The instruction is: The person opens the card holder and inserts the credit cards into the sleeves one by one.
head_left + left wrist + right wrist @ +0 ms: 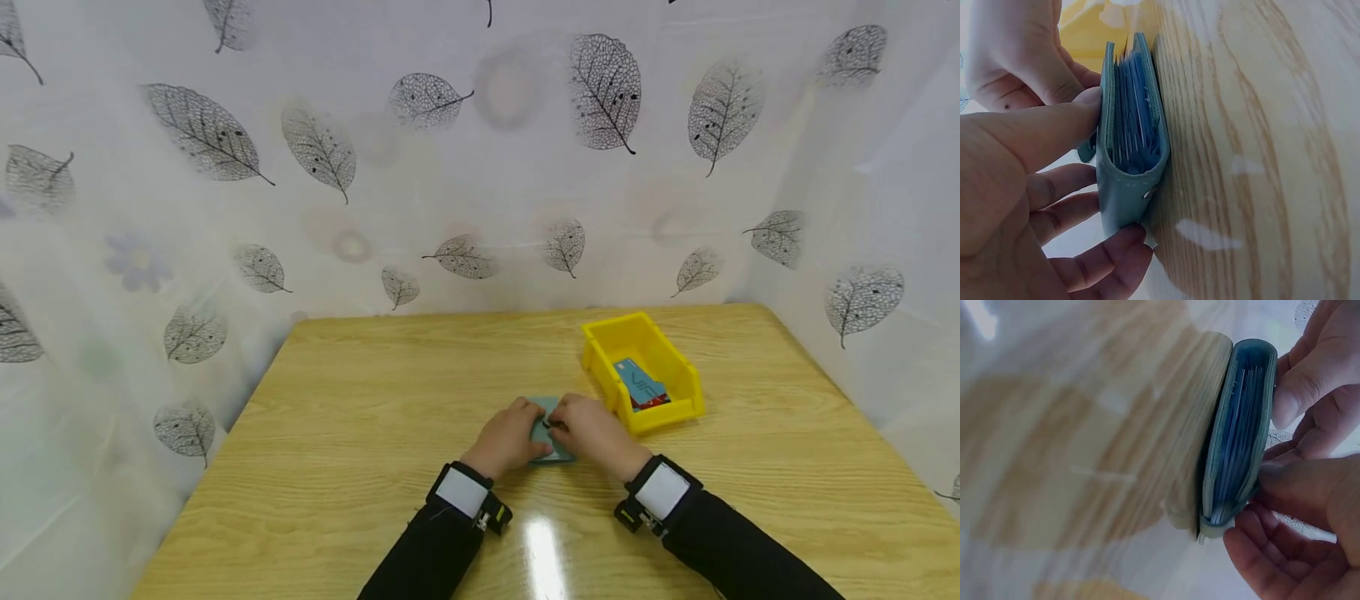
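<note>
A teal card holder (555, 455) lies on the table between both hands, its cover closed over a thick stack of clear bluish sleeves (1132, 119). My left hand (512, 435) holds it from the left. In the left wrist view, that thumb presses the top cover while the fingers curl by the spine (1125, 200). From the right, my right hand (596, 432) pinches the holder's short closing strap (1215, 530) between thumb and fingers. That strap wraps round the open edge of the sleeves. Whether its snap is fastened is hidden by the fingers.
Just beyond the right hand stands a yellow bin (682, 408) holding a blue-grey card (637, 379) and a dark red item (651, 402). Under everything is a wood-grain table (360, 400), with a leaf-print curtain (465, 167) behind and along its sides.
</note>
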### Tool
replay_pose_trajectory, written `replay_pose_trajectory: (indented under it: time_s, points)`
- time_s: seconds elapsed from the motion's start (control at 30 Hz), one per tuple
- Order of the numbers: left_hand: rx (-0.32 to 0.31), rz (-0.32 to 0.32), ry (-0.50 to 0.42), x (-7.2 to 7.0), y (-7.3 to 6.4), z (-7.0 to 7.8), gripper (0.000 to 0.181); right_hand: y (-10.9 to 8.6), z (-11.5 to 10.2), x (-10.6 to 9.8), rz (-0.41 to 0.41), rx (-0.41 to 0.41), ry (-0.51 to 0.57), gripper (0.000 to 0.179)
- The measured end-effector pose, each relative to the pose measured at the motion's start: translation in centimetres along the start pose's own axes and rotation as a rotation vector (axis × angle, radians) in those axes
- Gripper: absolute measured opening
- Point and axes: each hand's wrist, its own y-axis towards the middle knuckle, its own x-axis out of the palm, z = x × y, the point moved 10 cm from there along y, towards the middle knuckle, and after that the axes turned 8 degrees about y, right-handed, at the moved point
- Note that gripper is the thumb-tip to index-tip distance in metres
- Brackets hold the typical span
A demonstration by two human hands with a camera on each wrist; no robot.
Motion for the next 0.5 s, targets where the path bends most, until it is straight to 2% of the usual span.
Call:
replay_pose_trajectory:
  time_s: [0.1, 0.2, 0.4, 0.5]
  points:
    - [0.003, 0.005, -0.007, 0.0, 0.1, 0.0, 0.054, -0.2, -0.6, 0.2, -0.028, -0.076, -0.021, 0.012]
    - [0.004, 0.011, -0.025, 0.1, 0.1, -0.1, 0.051, -0.3, -1.1, 0.5, -0.043, -0.114, -0.066, 0.012]
    - [-0.001, 0.033, -0.052, -0.1, 0.1, -0.1, 0.046, -0.8, -3.2, 0.9, -0.036, -0.182, -0.291, 0.009]
    - [-0.004, 0.032, -0.066, -0.1, 0.1, -0.2, 0.043, -0.8, -3.9, 1.1, -0.054, -0.180, -0.351, 0.007]
